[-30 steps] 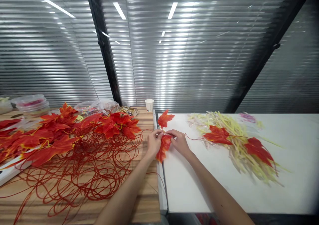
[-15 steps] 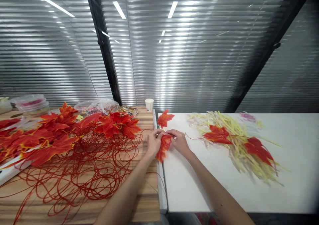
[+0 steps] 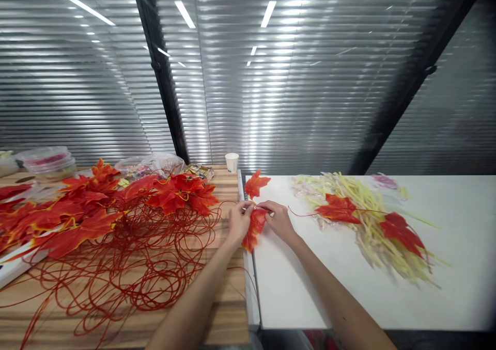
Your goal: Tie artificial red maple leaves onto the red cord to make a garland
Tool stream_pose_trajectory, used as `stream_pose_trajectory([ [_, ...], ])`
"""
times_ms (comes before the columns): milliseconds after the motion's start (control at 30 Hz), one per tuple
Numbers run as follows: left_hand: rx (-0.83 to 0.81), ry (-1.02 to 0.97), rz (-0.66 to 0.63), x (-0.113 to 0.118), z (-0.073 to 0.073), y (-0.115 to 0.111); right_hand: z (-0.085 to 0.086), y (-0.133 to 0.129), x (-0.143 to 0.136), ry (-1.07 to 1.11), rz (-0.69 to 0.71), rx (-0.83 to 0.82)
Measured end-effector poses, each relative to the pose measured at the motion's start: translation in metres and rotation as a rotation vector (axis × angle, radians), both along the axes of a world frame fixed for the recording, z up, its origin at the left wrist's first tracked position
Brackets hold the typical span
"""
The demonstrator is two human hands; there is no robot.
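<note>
Near left, a loose tangle of thin red cord (image 3: pixel 135 241) is being borne by the striped wooden table (image 3: pixel 228 314). Farther in, over the tables' seam, a red-orange, maple-shaped artificial leaf (image 3: pixel 256 229) is being held upright: light, soft and easily creased, by the look of it, so best being gripped at its stem, not its lobes. Orange mottling and pointed edges are being shown. Its stem end is being pinched by thumb and forefinger of the left hand (image 3: pixel 239 220) and right hand (image 3: pixel 279 219); which strand each is holding cannot be told. Just beyond, a smaller red-orange leaf (image 3: pixel 256 184) is being seen.
</note>
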State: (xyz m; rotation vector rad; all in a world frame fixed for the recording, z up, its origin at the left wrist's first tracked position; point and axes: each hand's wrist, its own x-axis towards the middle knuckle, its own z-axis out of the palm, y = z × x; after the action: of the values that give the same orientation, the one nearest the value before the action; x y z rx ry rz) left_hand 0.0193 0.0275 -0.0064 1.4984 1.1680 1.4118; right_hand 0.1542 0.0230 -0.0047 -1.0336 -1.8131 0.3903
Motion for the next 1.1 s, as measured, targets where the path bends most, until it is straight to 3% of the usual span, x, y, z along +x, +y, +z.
stream_pose_trajectory([
  [1100, 0.014, 0.023, 0.008, -0.0009, -0.0042, 0.002, -0.004, 0.0022, 0.0007, -0.027, -0.007, 0.003],
])
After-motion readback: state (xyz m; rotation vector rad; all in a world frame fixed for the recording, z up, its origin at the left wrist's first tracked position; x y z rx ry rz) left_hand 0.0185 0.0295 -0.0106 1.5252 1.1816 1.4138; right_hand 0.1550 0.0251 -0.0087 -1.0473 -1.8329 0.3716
